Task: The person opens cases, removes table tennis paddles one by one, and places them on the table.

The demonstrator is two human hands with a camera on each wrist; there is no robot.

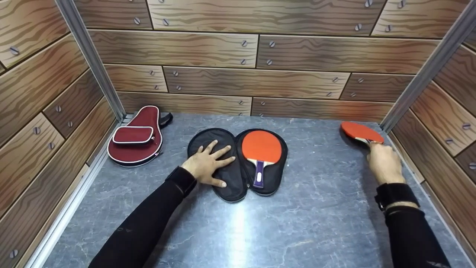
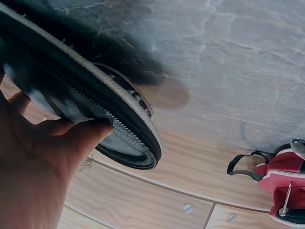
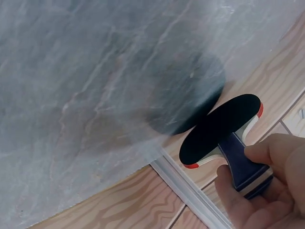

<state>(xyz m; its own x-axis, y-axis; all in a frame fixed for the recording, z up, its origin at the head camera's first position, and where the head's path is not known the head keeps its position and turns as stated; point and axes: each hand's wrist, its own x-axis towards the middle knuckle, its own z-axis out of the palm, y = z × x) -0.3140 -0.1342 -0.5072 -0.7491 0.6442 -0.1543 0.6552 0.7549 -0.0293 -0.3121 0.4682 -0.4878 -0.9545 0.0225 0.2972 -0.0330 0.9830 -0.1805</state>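
A black zip case lies unfolded on the table, its two halves side by side. My left hand rests on the left half with the fingers spread; the thumb lies over the zipped edge in the left wrist view. In the right half lies a table tennis paddle, orange face up, with a purple handle toward me. At the far right my right hand grips the handle of a second paddle. The right wrist view shows this paddle's black underside, tilted over its shadow on the table.
A red paddle-shaped case with white piping and a small front pocket lies at the back left, a black strap beside it. Wood-patterned walls with metal corner posts enclose the grey marbled table on three sides.
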